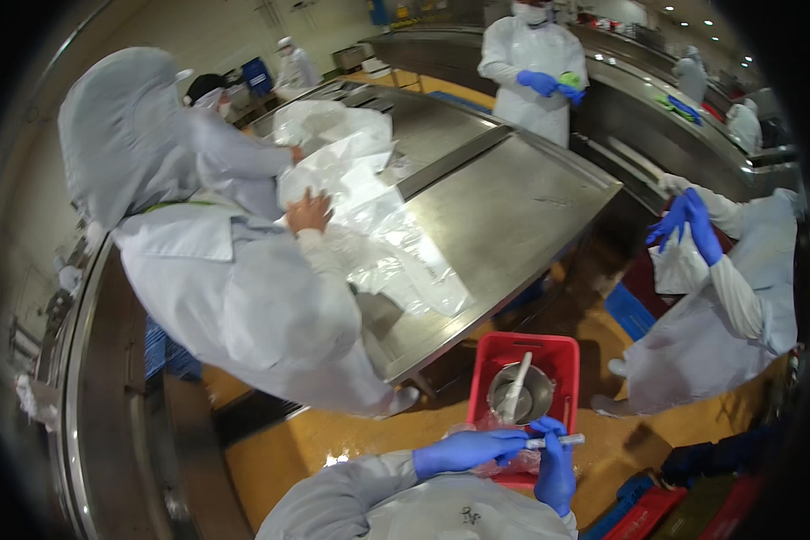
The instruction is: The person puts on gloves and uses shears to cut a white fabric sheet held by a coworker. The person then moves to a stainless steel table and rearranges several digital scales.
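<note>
Both my hands wear blue gloves and meet low in the picture, in front of my white apron. My left hand (472, 449) reaches in from the left, its fingers closed at one end of a slim, whitish pen-like stick (567, 440). My right hand (556, 472) is wrapped round the same stick, and its other end sticks out to the right. Just beyond them stands a red plastic crate (562, 346), with a round metal pot (538, 396) inside. A white long-handled utensil (517, 387) leans in the pot. Clear plastic film (490, 423) lies partly behind my hands.
A steel table (504, 216) with clear plastic sheets (378, 238) stands ahead. A person in white (243, 279) leans over its left side, a bare hand on the plastic. Another blue-gloved person (720, 306) is at right. Coloured crates (643, 513) lie at lower right.
</note>
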`<control>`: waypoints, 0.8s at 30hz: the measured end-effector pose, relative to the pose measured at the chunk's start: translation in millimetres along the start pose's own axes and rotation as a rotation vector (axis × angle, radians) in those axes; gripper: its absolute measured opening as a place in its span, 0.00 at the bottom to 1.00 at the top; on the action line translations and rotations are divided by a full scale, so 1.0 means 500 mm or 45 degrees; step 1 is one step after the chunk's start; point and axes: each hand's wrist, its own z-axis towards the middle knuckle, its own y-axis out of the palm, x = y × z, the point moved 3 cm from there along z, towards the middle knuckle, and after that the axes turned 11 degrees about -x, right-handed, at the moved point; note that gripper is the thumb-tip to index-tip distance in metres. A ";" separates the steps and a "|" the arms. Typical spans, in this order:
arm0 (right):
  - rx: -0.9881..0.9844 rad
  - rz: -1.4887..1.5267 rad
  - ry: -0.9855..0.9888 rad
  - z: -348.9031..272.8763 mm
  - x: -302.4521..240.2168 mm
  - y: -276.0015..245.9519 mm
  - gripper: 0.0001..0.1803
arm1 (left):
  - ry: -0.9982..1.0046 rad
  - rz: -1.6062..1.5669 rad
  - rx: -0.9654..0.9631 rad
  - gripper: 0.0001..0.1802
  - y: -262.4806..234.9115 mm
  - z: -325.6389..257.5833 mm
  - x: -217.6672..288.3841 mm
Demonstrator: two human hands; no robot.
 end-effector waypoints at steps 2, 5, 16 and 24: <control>0.101 -0.150 0.030 0.019 -0.028 -0.022 0.12 | 0.044 0.281 0.006 0.22 -0.020 -0.005 0.027; -0.110 -0.112 0.472 0.063 -0.083 -0.044 0.13 | -0.053 0.491 0.103 0.23 -0.044 0.000 0.057; 0.715 -0.334 -0.765 0.180 -0.533 -0.321 0.17 | 0.615 0.854 -0.035 0.28 -0.025 0.021 0.101; 0.681 -0.349 -0.595 0.221 -0.568 -0.332 0.12 | 0.551 0.496 0.080 0.25 -0.088 0.013 0.059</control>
